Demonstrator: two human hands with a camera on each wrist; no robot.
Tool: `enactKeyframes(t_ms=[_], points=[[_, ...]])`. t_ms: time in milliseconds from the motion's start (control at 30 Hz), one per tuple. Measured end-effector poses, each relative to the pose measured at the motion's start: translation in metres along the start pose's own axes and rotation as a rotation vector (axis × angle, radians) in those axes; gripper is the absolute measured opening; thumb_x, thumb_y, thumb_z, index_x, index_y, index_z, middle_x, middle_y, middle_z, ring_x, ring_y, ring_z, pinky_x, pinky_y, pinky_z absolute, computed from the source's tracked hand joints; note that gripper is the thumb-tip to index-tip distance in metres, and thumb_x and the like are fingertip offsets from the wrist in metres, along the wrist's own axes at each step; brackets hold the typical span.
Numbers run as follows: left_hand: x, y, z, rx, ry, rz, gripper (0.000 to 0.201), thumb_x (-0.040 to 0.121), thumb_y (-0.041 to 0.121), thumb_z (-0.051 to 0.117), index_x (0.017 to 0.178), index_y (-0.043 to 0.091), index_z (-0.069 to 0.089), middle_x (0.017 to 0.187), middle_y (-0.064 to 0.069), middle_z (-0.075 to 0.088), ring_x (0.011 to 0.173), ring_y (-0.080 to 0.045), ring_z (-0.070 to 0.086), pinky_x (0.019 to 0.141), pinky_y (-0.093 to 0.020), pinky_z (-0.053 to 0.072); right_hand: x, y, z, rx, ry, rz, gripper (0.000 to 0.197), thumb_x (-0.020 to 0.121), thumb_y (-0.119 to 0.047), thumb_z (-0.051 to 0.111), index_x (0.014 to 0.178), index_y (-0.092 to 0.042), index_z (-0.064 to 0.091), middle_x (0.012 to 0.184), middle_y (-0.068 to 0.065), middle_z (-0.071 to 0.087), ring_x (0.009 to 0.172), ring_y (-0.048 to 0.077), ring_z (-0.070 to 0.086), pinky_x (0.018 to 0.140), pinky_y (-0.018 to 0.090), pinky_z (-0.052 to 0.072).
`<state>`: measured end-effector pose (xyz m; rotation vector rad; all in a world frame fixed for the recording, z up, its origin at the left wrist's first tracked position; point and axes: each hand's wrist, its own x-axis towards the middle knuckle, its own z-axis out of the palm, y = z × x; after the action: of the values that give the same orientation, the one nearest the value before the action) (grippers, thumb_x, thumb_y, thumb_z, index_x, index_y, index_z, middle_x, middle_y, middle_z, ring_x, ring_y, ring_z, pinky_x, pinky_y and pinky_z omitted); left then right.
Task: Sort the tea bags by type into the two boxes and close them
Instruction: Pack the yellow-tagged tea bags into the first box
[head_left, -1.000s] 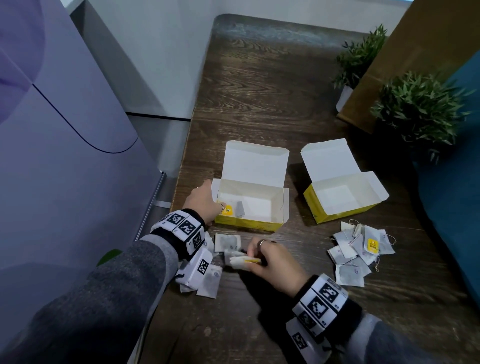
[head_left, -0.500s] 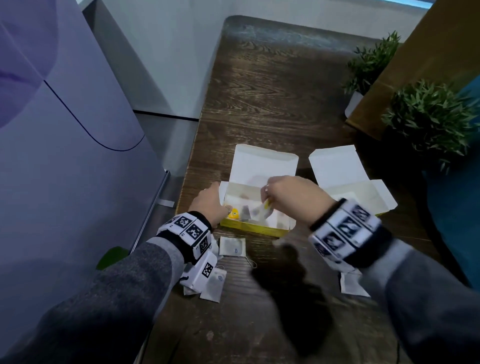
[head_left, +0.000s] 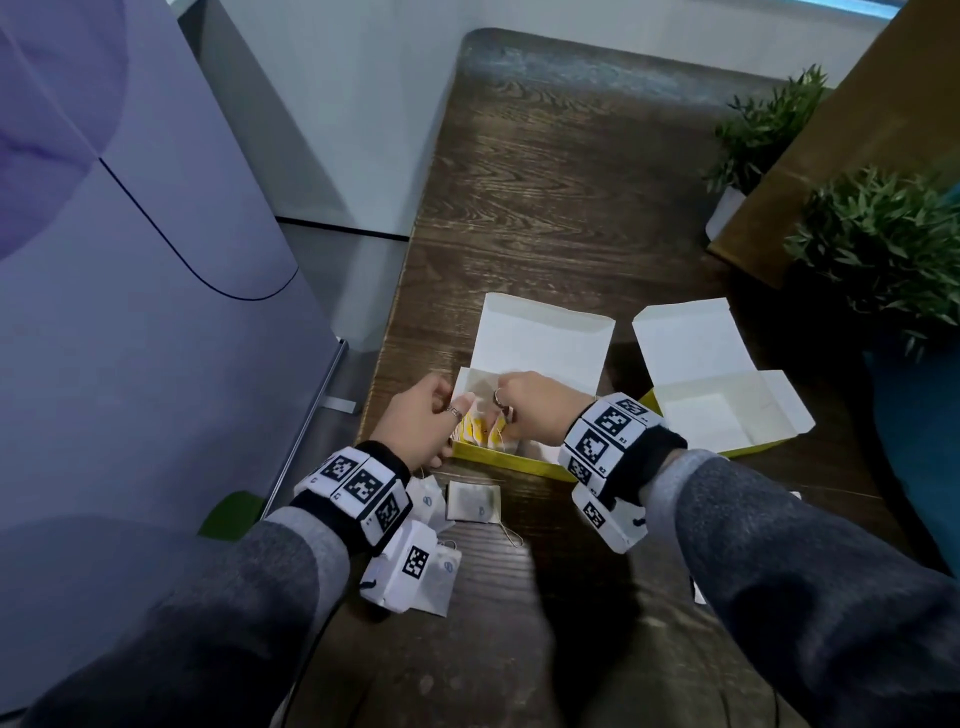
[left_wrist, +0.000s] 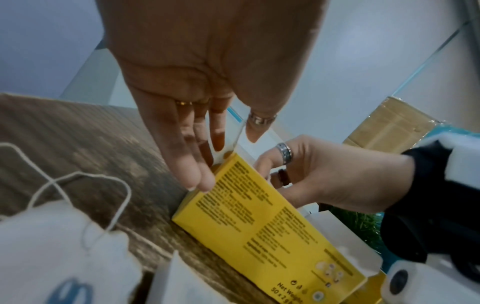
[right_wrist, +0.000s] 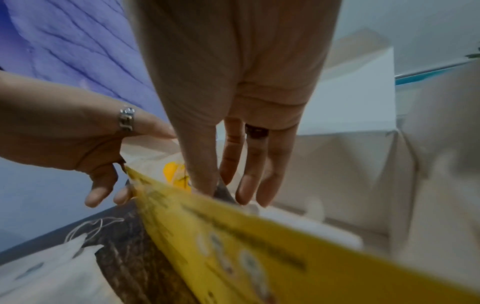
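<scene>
Left box (head_left: 524, 410): yellow outside, white inside, lid up, on the table (head_left: 545, 218).
Right box (head_left: 727, 400): same make, open, just right of the left box.
Tea bags (head_left: 483, 431): yellow-tagged, inside the left box.
Loose bags (head_left: 474, 500): white, blue-marked, in front of the left box.
Right hand (head_left: 535, 405): fingers straight, reaching inside.
Left hand (head_left: 415, 421): fingers straight against its left end.

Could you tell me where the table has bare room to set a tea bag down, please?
The widest bare stretch of the table lies beyond the two open boxes, toward the far rounded edge, left of the potted plants. It is crowded in front of the left box, where loose tea bags lie beside both hands; the right box looks empty.
</scene>
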<state>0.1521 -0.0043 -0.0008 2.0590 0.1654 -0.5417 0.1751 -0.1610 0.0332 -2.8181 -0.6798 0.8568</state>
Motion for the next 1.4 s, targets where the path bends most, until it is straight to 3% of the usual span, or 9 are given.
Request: enactKeyframes(t_ms=[267, 400, 500, 667, 800, 933, 1067, 1233, 1400], points=[[-0.01, -0.003, -0.006, -0.119, -0.028, -0.045, 0.034, 0.094, 0.049, 0.037, 0.101, 0.021, 0.056, 0.083, -0.016, 0.065, 0.067, -0.036, 0.065, 0.06, -0.039, 0.055, 0.004, 0.011, 0.008, 0.197, 0.028, 0.086, 0.036, 0.076, -0.005, 0.07, 0.095, -0.017, 0.043, 0.095, 0.005, 0.057, 0.087, 0.02, 0.057, 0.074, 0.028, 0.047], [-0.013, -0.005, -0.018, -0.051, 0.046, -0.005, 0.014, 0.094, 0.024, 0.045, 0.095, 0.014, 0.055, 0.082, -0.006, 0.06, 0.057, -0.018, 0.059, 0.05, -0.03, 0.049, -0.007, 0.012, -0.003, 0.187, 0.1, 0.055, 0.028, 0.084, -0.014, 0.064, 0.111, -0.015, 0.057, 0.106, 0.0, 0.058, 0.089, 0.014, 0.053, 0.079, 0.023, 0.041], [-0.018, -0.008, -0.033, 0.207, 0.095, 0.066, 0.006, 0.087, 0.016, 0.053, 0.087, 0.015, 0.059, 0.079, 0.001, 0.063, 0.071, -0.016, 0.06, 0.068, -0.033, 0.053, -0.036, 0.001, -0.025, 0.225, 0.2, -0.008, 0.023, 0.085, -0.019, 0.065, 0.108, -0.018, 0.061, 0.092, -0.007, 0.057, 0.077, 0.009, 0.051, 0.073, 0.022, 0.04], [-0.03, -0.017, -0.039, 0.495, -0.175, 0.016, 0.011, 0.079, 0.028, 0.067, 0.084, 0.024, 0.059, 0.077, 0.007, 0.06, 0.074, -0.01, 0.056, 0.071, -0.028, 0.048, -0.065, -0.025, -0.003, 0.257, 0.04, -0.088, 0.027, 0.087, -0.023, 0.063, 0.114, -0.018, 0.063, 0.099, -0.006, 0.067, 0.078, 0.001, 0.058, 0.072, 0.007, 0.041], [-0.038, -0.031, -0.028, 0.648, -0.178, 0.053, 0.036, 0.073, 0.041, 0.071, 0.101, 0.025, 0.055, 0.091, 0.006, 0.054, 0.08, -0.009, 0.051, 0.07, -0.027, 0.045, -0.054, -0.038, 0.046, 0.163, 0.0, -0.065, 0.038, 0.091, -0.022, 0.055, 0.127, -0.009, 0.053, 0.124, 0.008, 0.057, 0.111, 0.024, 0.058, 0.093, 0.032, 0.047], [-0.047, -0.046, -0.007, 0.69, -0.087, 0.079, 0.056, 0.072, 0.039, 0.072, 0.117, 0.024, 0.043, 0.11, -0.003, 0.051, 0.1, -0.021, 0.054, 0.082, -0.033, 0.048, -0.045, -0.048, 0.083, 0.031, 0.057, 0.013, 0.046, 0.091, -0.018, 0.052, 0.134, -0.009, 0.038, 0.131, 0.01, 0.038, 0.105, 0.034, 0.057, 0.076, 0.04, 0.049], [-0.048, -0.052, 0.001, 0.513, -0.036, 0.057, 0.054, 0.073, 0.019, 0.073, 0.115, 0.024, 0.04, 0.09, -0.001, 0.054, 0.086, -0.02, 0.054, 0.066, -0.027, 0.04, -0.045, -0.054, 0.097, -0.069, 0.142, 0.056, 0.044, 0.088, -0.014, 0.053, 0.129, -0.007, 0.039, 0.124, 0.012, 0.043, 0.095, 0.033, 0.059, 0.062, 0.037, 0.039], [-0.046, -0.053, -0.005, 0.247, 0.042, 0.057, 0.047, 0.071, 0.011, 0.076, 0.107, 0.021, 0.048, 0.079, 0.006, 0.05, 0.071, -0.005, 0.048, 0.054, -0.014, 0.031, -0.055, -0.045, 0.106, -0.199, 0.275, 0.075, 0.051, 0.039, -0.028, 0.084, 0.083, -0.012, 0.064, 0.073, 0.005, 0.062, 0.071, 0.025, 0.063, 0.054, 0.031, 0.051], [-0.051, -0.041, -0.017, -0.178, 0.078, -0.029, 0.028, 0.079, 0.006, 0.07, 0.103, 0.011, 0.057, 0.091, -0.002, 0.063, 0.073, -0.009, 0.061, 0.056, -0.016, 0.049, -0.067, -0.031, 0.115, -0.024, 0.308, 0.064, 0.049, 0.047, -0.02, 0.076, 0.089, -0.014, 0.05, 0.081, 0.004, 0.061, 0.074, 0.026, 0.061, 0.062, 0.031, 0.052]])
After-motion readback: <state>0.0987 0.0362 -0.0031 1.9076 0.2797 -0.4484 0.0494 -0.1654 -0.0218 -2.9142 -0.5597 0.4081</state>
